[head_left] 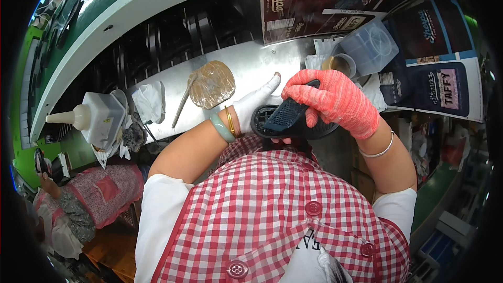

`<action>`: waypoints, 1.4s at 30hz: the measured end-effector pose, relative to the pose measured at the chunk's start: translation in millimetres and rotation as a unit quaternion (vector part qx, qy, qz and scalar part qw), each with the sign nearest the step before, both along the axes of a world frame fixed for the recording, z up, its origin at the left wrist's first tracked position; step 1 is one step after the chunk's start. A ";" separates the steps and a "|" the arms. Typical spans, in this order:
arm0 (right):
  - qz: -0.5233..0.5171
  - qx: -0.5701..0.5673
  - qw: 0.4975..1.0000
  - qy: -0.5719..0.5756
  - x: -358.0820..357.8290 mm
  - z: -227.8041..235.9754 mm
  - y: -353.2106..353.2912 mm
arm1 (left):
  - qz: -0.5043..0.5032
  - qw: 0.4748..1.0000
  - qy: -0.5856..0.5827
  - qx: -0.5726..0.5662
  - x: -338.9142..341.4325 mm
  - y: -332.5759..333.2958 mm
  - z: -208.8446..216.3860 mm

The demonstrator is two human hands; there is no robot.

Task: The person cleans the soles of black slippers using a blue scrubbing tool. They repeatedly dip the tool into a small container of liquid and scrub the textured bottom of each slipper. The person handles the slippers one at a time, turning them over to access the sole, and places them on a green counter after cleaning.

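toward three o'clock of centre, the left hand (255, 100) cups a black sole (260, 119) from beneath, apparently to steady it, while the right hand (332, 97), its grip pinched, holds a ribbed pad (285, 115) tilted over it, the white bottle (104, 119) at nine o'clock, perhaps for easy reach.

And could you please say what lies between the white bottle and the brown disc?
In the head view, a crumpled white wad and a thin stick lie between the bottle and the disc.

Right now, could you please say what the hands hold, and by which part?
The right hand pinches a dark textured piece by its upper end; the left hand supports a black sole from below.
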State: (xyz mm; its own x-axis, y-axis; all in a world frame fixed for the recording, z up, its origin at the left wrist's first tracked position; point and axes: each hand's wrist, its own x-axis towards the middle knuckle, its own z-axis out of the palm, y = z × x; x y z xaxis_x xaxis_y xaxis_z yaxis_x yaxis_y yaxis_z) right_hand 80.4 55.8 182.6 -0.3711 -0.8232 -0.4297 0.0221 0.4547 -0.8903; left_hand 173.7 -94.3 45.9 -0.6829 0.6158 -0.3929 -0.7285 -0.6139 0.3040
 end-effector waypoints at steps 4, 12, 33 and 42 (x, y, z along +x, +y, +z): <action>-0.020 0.040 0.999 -0.025 -2.9 3.5 0.7 | -0.017 0.998 0.052 -0.020 -0.1 -7.9 -3.0; -0.030 0.053 0.998 -0.034 -18.9 -7.6 39.8 | -0.071 0.997 0.024 -0.027 -7.9 -14.3 -1.9; -0.386 -0.131 0.911 -0.060 18.7 -46.8 29.6 | 0.316 0.947 0.041 -0.030 -23.7 14.3 4.8; -0.349 -0.086 0.931 -0.061 22.7 -37.5 21.6 | 0.284 0.953 0.054 -0.091 -18.5 11.7 1.0</action>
State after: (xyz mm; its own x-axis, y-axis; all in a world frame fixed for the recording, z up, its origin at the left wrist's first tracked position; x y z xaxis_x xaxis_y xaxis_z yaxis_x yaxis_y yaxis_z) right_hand 103.1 77.4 145.1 -0.7986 -0.4605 -0.3875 0.3640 0.1432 -0.9203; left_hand 155.2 -82.6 46.9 -0.9283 0.0635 -0.3663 -0.2531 -0.8296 0.4977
